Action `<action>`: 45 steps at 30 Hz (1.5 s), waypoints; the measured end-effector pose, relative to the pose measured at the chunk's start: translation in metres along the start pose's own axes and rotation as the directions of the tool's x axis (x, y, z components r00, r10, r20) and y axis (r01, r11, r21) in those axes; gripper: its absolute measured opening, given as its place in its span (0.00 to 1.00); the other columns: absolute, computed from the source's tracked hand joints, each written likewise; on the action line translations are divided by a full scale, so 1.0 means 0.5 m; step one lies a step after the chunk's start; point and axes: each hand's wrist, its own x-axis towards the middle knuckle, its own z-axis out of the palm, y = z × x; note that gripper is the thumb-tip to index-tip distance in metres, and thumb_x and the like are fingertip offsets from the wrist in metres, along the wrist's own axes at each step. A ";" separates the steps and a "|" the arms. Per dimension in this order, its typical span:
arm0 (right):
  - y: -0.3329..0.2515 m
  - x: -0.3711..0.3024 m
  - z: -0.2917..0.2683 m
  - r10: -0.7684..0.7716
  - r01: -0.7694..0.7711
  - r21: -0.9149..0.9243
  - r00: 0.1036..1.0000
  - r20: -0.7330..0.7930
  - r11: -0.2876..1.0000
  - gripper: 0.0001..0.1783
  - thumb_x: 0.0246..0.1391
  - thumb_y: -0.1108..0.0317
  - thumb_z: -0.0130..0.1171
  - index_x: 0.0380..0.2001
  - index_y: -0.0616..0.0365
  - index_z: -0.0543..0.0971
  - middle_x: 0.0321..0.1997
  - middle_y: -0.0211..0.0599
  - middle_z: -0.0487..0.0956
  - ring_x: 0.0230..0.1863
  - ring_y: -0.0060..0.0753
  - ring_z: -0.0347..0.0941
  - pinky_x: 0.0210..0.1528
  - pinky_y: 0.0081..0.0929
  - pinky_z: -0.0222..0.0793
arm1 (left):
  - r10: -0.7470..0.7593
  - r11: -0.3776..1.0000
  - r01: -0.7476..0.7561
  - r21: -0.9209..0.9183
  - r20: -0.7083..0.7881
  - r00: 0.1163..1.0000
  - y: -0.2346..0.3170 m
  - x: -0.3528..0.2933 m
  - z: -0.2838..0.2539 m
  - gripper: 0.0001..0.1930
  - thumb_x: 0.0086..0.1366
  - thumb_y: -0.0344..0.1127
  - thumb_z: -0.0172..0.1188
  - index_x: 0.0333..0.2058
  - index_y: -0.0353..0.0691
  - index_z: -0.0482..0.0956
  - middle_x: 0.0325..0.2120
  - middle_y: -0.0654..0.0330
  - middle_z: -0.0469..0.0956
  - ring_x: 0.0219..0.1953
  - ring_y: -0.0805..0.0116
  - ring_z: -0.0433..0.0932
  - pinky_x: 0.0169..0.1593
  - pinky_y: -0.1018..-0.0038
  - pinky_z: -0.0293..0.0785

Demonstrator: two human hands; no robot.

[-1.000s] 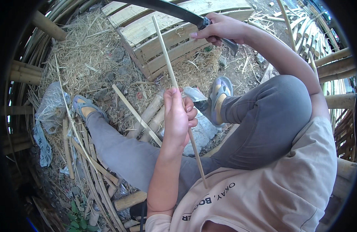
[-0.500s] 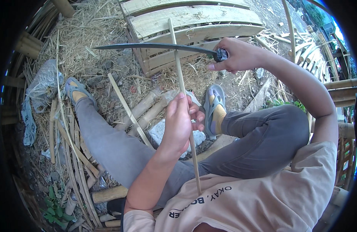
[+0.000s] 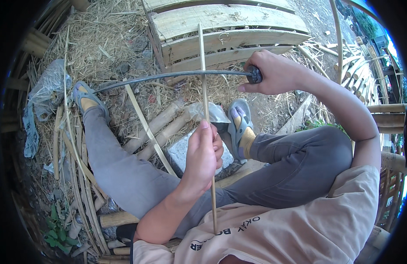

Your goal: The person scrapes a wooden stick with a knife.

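My left hand [image 3: 202, 154] is closed around a thin bamboo strip [image 3: 205, 99], thumb along it. The strip stands out from my shirt, its lower end at the shirt front and its far end over a slatted wooden crate [image 3: 230, 22]. My right hand [image 3: 274, 72] grips the dark handle of a long machete [image 3: 168, 75]. The slightly curved blade lies crosswise over the strip, above my left hand, and its tip points left near my left foot. Blade and strip appear to touch where they cross.
A pale stone block [image 3: 179, 154] and bamboo poles [image 3: 157, 121] lie between my legs. Another split strip [image 3: 146, 125] leans there. Plastic bags [image 3: 49, 88] and loose bamboo pieces [image 3: 86, 193] are on the left. Cut bamboo [image 3: 355, 70] is piled at the right. Straw covers the ground.
The machete has come down along the strip toward me, its tip dropping lower at the left. My left fingers have closed more fully round the strip, and that hand sits slightly lower.
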 end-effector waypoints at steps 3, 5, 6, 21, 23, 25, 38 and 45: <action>-0.017 0.008 -0.010 0.032 -0.033 0.024 0.999 0.027 0.999 0.28 0.50 0.47 0.70 0.28 0.68 0.80 0.23 0.50 0.77 0.32 0.50 0.79 0.38 0.42 0.73 | 0.011 1.000 -0.011 0.027 -0.011 1.000 0.001 0.003 0.004 0.19 0.79 0.54 0.37 0.34 0.48 0.63 0.20 0.74 0.56 0.16 0.87 0.50 0.16 0.87 0.46; -0.033 0.006 -0.034 0.071 -0.074 0.034 0.994 0.083 0.997 0.27 0.50 0.49 0.70 0.24 0.68 0.79 0.25 0.54 0.78 0.34 0.55 0.79 0.39 0.43 0.74 | 0.038 0.997 -0.036 0.067 -0.030 0.999 0.002 -0.004 0.018 0.18 0.79 0.54 0.38 0.33 0.49 0.63 0.20 0.74 0.57 0.17 0.87 0.50 0.16 0.87 0.46; -0.040 -0.001 -0.046 0.067 -0.067 0.000 0.995 0.069 0.998 0.26 0.50 0.49 0.70 0.24 0.67 0.79 0.25 0.53 0.79 0.34 0.54 0.79 0.39 0.43 0.74 | 0.035 0.997 -0.033 0.069 -0.029 0.999 0.002 -0.004 0.017 0.18 0.79 0.54 0.38 0.33 0.49 0.63 0.20 0.74 0.57 0.17 0.87 0.50 0.16 0.87 0.46; -0.021 0.016 -0.008 -0.049 0.051 -0.031 0.996 0.071 0.998 0.19 0.51 0.54 0.69 0.25 0.62 0.81 0.23 0.48 0.80 0.33 0.52 0.80 0.39 0.44 0.75 | -0.028 0.999 0.028 -0.014 -0.008 1.000 -0.011 -0.028 0.001 0.17 0.78 0.53 0.41 0.33 0.49 0.64 0.20 0.74 0.57 0.17 0.87 0.51 0.18 0.87 0.48; -0.024 0.014 -0.006 -0.034 0.037 -0.039 0.996 0.086 0.999 0.20 0.50 0.54 0.69 0.26 0.63 0.81 0.23 0.48 0.80 0.34 0.52 0.80 0.39 0.44 0.75 | -0.060 0.998 0.060 -0.035 -0.001 0.998 -0.004 -0.032 0.002 0.17 0.78 0.52 0.41 0.34 0.49 0.64 0.20 0.74 0.57 0.17 0.87 0.51 0.18 0.86 0.48; -0.020 0.013 -0.002 -0.056 0.058 -0.097 0.998 0.024 0.994 0.19 0.51 0.55 0.69 0.25 0.63 0.81 0.23 0.49 0.80 0.33 0.52 0.81 0.38 0.44 0.75 | -0.076 0.995 0.077 -0.057 0.009 0.997 -0.002 -0.033 -0.004 0.17 0.78 0.52 0.41 0.34 0.49 0.64 0.20 0.74 0.57 0.17 0.87 0.51 0.18 0.86 0.48; -0.035 0.025 0.023 -0.058 0.058 0.013 0.998 -0.001 0.998 0.16 0.51 0.58 0.69 0.28 0.62 0.83 0.20 0.47 0.78 0.27 0.52 0.77 0.33 0.45 0.72 | -0.100 0.985 0.113 -0.132 0.099 0.990 0.026 -0.042 -0.040 0.16 0.79 0.51 0.40 0.38 0.48 0.67 0.20 0.75 0.57 0.18 0.88 0.51 0.18 0.88 0.48; -0.038 0.025 -0.004 -0.126 0.112 -0.127 0.986 -0.106 0.985 0.20 0.50 0.54 0.70 0.24 0.62 0.79 0.20 0.44 0.76 0.30 0.52 0.77 0.35 0.46 0.71 | -0.181 0.962 0.189 -0.200 0.057 0.982 0.050 -0.043 -0.034 0.15 0.78 0.52 0.43 0.40 0.48 0.68 0.23 0.74 0.60 0.20 0.87 0.56 0.18 0.89 0.52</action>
